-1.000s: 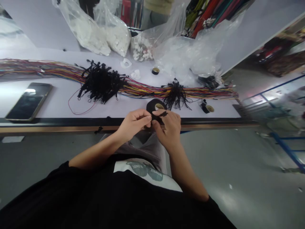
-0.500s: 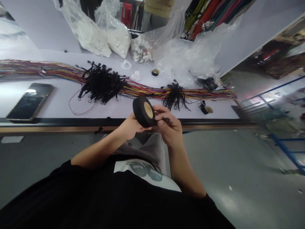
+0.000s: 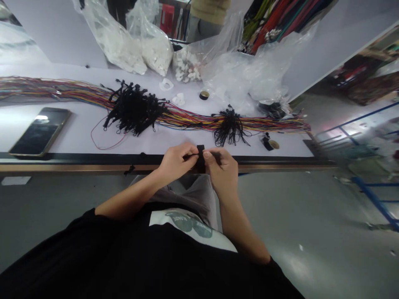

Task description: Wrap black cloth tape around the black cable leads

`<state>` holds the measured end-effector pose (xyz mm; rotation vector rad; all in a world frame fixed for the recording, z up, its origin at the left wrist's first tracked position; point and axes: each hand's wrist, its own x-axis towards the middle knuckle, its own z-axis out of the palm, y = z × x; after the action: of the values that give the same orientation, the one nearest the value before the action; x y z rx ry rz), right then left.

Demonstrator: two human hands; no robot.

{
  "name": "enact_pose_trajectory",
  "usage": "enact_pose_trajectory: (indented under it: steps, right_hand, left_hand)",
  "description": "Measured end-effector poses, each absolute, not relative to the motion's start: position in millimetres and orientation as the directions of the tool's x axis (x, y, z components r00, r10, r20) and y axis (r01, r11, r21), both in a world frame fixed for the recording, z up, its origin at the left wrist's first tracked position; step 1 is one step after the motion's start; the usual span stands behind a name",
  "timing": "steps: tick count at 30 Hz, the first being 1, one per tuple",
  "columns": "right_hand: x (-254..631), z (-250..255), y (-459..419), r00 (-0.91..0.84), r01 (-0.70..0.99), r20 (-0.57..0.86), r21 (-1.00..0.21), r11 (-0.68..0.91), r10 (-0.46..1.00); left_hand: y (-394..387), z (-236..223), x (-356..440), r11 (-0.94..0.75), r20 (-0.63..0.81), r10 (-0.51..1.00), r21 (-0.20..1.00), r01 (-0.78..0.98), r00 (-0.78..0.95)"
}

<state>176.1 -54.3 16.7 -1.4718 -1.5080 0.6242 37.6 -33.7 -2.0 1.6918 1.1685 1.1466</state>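
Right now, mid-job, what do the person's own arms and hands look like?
The left hand and right hand are both ungloved. The left forearm and right forearm are bare, with no watch or bracelet visible. The left sleeve and right sleeve are plain black, ending near the elbows.

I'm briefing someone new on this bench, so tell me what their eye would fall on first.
Most likely the large black tangle left of centre, lying across a long bundle of coloured wires. Next might come the clear plastic bags along the back of the white table. At its near edge, the left hand and right hand pinch at black tape.
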Motion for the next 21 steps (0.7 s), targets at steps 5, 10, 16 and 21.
enact_pose_trajectory:
  steps: [5,10,16,21]
  right_hand:
    - [178.2,20.4,-51.7,0.090,0.646,0.282,-0.747,0.159,0.955]
    - [180.2,16.2,-49.6,0.036,0.633,0.495,-0.684,0.363,0.868]
    - [176.6,15.3,-54.2,0.010,0.465,0.413,-0.808,0.361,0.911]
    - [178.4,7.0,-51.0,0.111,0.199,0.233,-0.958,0.208,0.966]
  left_hand:
    - [-44.0,-6.4,48.5,-0.240,0.231,0.970,0.962,0.127,0.079]
    - [-45.4,-4.7,47.4,0.075,-0.059,0.997,0.927,-0.368,0.054]
    - [-29.2,-8.3,28.1,0.534,-0.143,0.755,0.701,-0.473,0.640]
    - [-30.1,-9.1,26.0,0.347,-0.021,0.816,0.816,-0.462,0.577]
